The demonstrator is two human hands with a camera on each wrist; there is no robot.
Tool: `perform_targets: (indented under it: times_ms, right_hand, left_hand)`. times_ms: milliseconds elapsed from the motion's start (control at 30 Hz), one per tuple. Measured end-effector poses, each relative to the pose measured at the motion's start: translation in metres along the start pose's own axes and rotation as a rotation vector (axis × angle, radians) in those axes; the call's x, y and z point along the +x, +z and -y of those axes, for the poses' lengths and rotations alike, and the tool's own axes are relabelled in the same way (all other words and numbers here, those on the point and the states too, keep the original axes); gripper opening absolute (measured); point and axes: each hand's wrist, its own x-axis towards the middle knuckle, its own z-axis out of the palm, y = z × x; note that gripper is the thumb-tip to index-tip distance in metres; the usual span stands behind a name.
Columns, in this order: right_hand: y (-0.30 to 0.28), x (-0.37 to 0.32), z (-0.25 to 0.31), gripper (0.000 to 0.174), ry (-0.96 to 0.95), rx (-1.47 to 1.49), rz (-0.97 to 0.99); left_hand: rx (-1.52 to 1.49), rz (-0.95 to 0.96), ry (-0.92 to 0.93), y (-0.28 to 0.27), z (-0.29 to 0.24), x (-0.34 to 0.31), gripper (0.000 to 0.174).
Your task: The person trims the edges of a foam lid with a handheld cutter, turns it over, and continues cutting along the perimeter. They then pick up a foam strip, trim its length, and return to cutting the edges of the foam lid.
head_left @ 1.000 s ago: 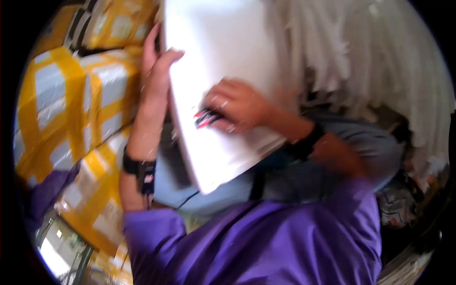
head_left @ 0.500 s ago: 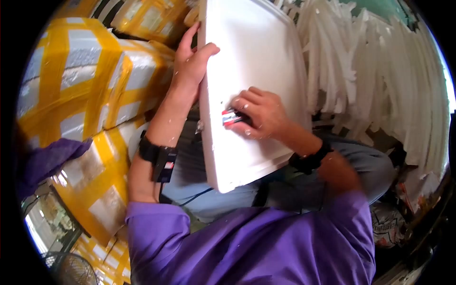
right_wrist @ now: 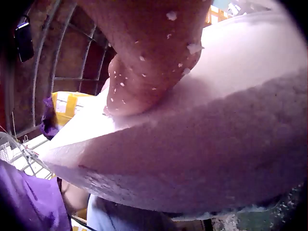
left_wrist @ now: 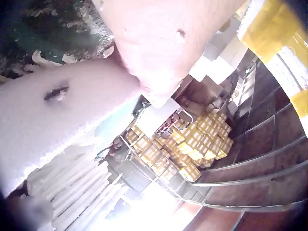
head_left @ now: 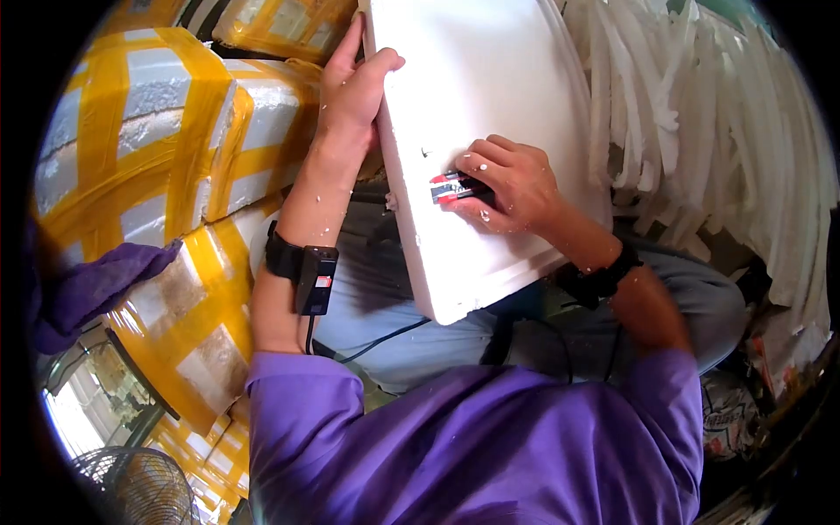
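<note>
A white foam panel with a raised rim (head_left: 490, 79) stands tilted over the person's lap. The left hand (head_left: 352, 94) grips its left edge, thumb on the top face; in the left wrist view the same hand (left_wrist: 159, 43) is against the foam (left_wrist: 91, 91). Pinched in the right hand (head_left: 518, 185) is a small red-and-black tool (head_left: 455, 188), held against the panel's face; its tip is hard to make out. A small dark mark (head_left: 426, 153) is just above the tool. The right wrist view shows the right hand (right_wrist: 144, 72) on the foam (right_wrist: 207, 144), fingertips hidden.
Foam boxes wrapped in yellow tape (head_left: 144, 131) are stacked at the left, with a purple cloth (head_left: 105, 284) on them. Long white foam strips (head_left: 700, 131) hang or stand at the right. A wire-cage fan (head_left: 140, 486) is at the lower left. Foam crumbs dot both arms.
Over the last second the panel and both hands have shifted right and slightly up in the head view. Both hands keep their holds. The dark mark above the tool shows more plainly.
</note>
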Motion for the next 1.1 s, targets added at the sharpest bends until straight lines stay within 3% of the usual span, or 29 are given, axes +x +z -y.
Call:
perform_targets:
  times_ms: [167,267,700,800,867,1100]
  right_hand:
    - [0.007,-0.004,-0.012,0.049,-0.025,-0.016,-0.011]
    - [0.008,-0.005,-0.016,0.05,-0.029,-0.017,-0.027]
    - [0.01,-0.008,-0.017,0.047,-0.017,-0.029,-0.031]
    - [0.013,-0.007,-0.012,0.048,0.025,-0.04,0.041]
    - [0.013,-0.007,-0.009,0.048,0.036,-0.049,0.072]
    - [0.017,-0.011,-0.038,0.043,-0.088,-0.194,0.044]
  left_hand:
    - [0.104,0.008,0.069,-0.002,-0.001,0.001,0.072]
    - [-0.066,0.054,0.09,0.012,-0.024,-0.001,0.072]
    - [-0.071,0.056,0.121,0.013,-0.016,0.003,0.072]
    - [0.185,-0.008,0.048,0.007,-0.006,-0.001,0.072]
    - [0.164,0.024,0.08,0.003,-0.003,0.003,0.077]
    - [0.047,0.029,0.117,0.003,-0.002,0.001,0.077]
